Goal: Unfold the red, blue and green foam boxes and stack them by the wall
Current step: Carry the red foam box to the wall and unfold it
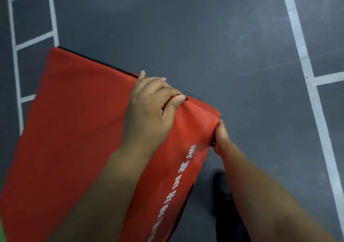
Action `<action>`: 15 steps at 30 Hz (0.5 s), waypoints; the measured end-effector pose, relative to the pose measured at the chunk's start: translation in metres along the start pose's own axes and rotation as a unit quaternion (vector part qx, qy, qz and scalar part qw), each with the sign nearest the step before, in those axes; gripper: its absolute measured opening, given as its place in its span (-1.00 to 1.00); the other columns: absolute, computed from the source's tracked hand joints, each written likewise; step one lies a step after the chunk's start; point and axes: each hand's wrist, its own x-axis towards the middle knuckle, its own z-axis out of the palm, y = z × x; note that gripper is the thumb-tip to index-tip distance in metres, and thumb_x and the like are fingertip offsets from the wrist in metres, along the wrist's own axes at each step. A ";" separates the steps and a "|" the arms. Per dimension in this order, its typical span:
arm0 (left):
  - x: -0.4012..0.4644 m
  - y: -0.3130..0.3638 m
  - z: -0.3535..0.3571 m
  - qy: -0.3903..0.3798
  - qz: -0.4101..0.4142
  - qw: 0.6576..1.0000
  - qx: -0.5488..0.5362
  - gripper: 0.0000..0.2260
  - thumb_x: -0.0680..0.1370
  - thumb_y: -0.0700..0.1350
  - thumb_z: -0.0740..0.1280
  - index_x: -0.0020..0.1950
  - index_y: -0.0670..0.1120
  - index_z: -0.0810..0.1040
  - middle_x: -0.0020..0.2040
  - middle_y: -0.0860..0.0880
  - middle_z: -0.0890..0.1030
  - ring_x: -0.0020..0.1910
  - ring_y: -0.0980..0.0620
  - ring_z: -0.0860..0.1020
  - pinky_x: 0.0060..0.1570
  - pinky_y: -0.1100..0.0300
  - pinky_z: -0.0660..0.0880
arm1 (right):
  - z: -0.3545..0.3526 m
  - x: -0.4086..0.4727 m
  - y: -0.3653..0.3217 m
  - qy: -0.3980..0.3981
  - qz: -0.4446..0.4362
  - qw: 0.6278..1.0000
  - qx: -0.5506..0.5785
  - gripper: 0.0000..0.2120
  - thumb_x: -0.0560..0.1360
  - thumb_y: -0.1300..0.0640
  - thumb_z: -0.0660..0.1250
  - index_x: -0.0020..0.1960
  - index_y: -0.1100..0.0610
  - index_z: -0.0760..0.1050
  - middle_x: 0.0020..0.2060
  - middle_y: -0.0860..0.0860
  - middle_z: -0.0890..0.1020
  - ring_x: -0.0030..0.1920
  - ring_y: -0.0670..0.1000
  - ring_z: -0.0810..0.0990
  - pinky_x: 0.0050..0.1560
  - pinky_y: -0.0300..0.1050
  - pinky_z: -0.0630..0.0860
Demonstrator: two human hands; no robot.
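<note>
A large red foam box (74, 126) with a red fabric cover and white printed characters down one side fills the lower left of the head view. My left hand (150, 109) grips its far upper edge, thumb and fingers pinching the cover near a small black piece. My right hand (220, 137) grips the box's right corner edge from the side. A sliver of green (2, 228) shows at the bottom left edge; I cannot tell what it is.
The floor (204, 36) is dark grey with white painted lines: a ladder pattern (33, 40) at the upper left and a long stripe (305, 70) on the right. A black shoe (223, 187) stands below my right arm.
</note>
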 end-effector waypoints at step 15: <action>-0.106 -0.131 -0.252 0.007 -0.214 0.945 0.248 -0.11 0.49 0.18 0.44 0.66 -0.07 0.05 0.67 -0.14 0.02 0.64 -0.15 0.02 0.59 -0.15 0.00 | 0.152 -0.216 -0.004 0.039 -0.129 0.984 -0.116 -0.38 0.54 -0.12 0.17 0.51 0.18 0.31 0.36 0.11 0.51 0.23 0.14 0.55 0.10 0.08 0.58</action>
